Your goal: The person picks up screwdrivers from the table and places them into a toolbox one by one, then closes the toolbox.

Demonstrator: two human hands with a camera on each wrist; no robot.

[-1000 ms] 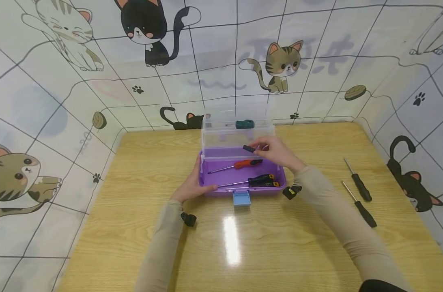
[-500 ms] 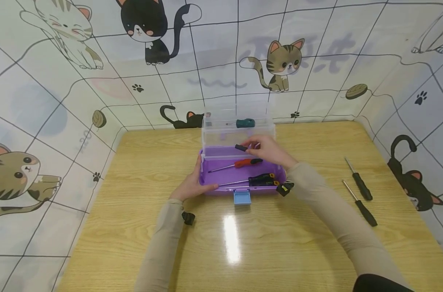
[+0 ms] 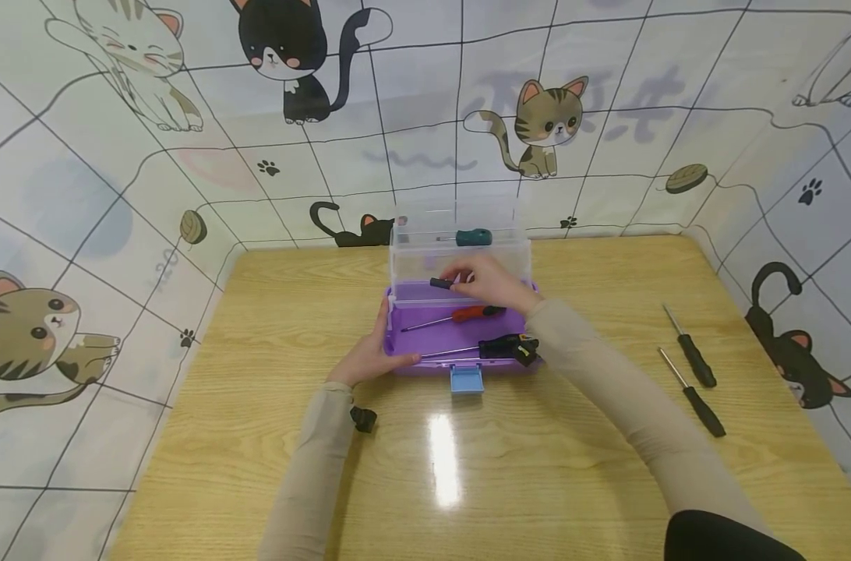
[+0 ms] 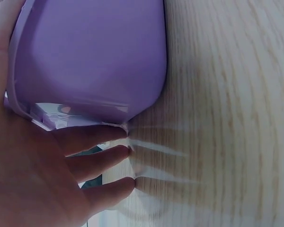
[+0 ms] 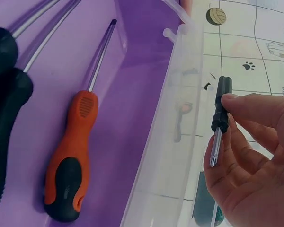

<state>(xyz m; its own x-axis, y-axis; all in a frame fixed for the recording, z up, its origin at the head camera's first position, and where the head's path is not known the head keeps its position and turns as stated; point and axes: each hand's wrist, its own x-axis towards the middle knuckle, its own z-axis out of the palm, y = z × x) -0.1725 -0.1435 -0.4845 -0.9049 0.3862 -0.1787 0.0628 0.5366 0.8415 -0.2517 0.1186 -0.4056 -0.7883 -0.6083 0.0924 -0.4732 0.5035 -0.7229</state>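
My right hand (image 3: 487, 282) pinches a small black-handled screwdriver (image 5: 222, 101) between thumb and fingers, its short metal tip pointing toward the palm side. It is over the back of the purple toolbox (image 3: 432, 339), in front of the raised clear lid (image 3: 425, 261). The box holds an orange-and-black screwdriver (image 5: 78, 137) and two dark-handled screwdrivers (image 5: 9, 113) with long shafts. At the box's left front corner lies my left hand (image 3: 364, 358), thumb along the front rim. In the left wrist view its fingers (image 4: 102, 161) stretch fairly straight, tips near the tabletop.
A green-handled screwdriver (image 3: 473, 237) lies in the lid at the back. Two black-handled screwdrivers, one nearer the front (image 3: 702, 409) and one behind it (image 3: 697, 360), lie on the wooden table (image 3: 257, 327) at right. A blue latch (image 3: 467, 379) hangs from the box's front. A cat-patterned wall stands behind.
My right hand has moved left over the back of the toolbox, carrying the small black screwdriver. My left hand stays at the box's left corner.
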